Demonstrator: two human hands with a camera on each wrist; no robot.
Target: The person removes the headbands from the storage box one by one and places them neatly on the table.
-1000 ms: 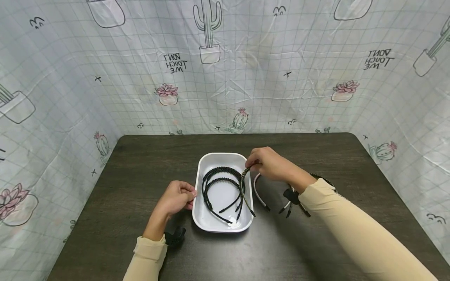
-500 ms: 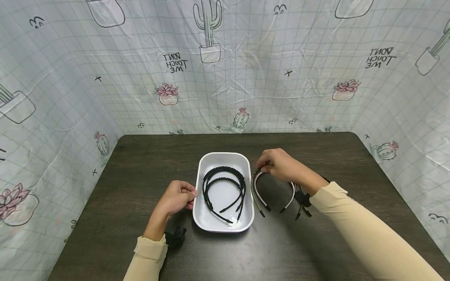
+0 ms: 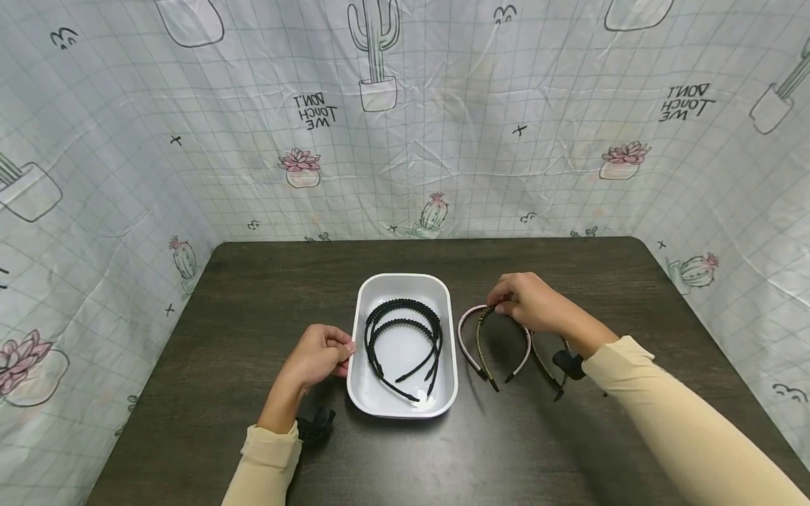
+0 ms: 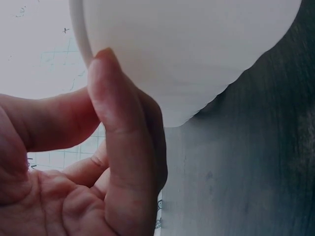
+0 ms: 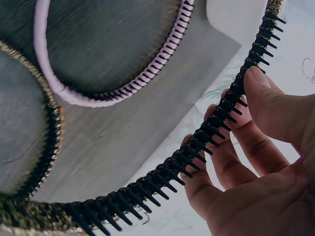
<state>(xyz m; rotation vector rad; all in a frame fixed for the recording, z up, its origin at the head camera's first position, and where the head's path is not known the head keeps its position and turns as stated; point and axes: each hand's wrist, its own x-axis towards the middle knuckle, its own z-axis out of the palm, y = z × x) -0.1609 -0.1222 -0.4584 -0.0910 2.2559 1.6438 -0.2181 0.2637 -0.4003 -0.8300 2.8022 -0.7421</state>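
Note:
My left hand [image 3: 319, 355] pinches the left rim of a white plastic tray [image 3: 405, 411] between thumb and fingers. Inside the tray lie several black braided-looking headbands [image 3: 405, 304], overlapping. To the tray's right, my right hand [image 3: 531, 301] pinches the top of a gold-and-black headband [image 3: 481, 350]. In the right wrist view, comb teeth [image 5: 197, 142] line its inner side, with the thumb and fingers on its band. Behind the held one, a pale pink headband [image 3: 464, 344] lies on the table. Another gold-and-black headband [image 5: 37, 69] lies beyond it, partly hidden by my arm in the head view.
A dark wood-look table [image 3: 285, 281] holds everything. Behind it and along both sides hangs a white cloth [image 3: 405, 161] with a grid and cactus print. A black strap mount [image 3: 316, 425] is on the left wrist, another [image 3: 569, 364] on the right.
My right hand has carried the gold-and-black headband from over the tray's right side to the right, over the pink headband. The left hand and tray stay put.

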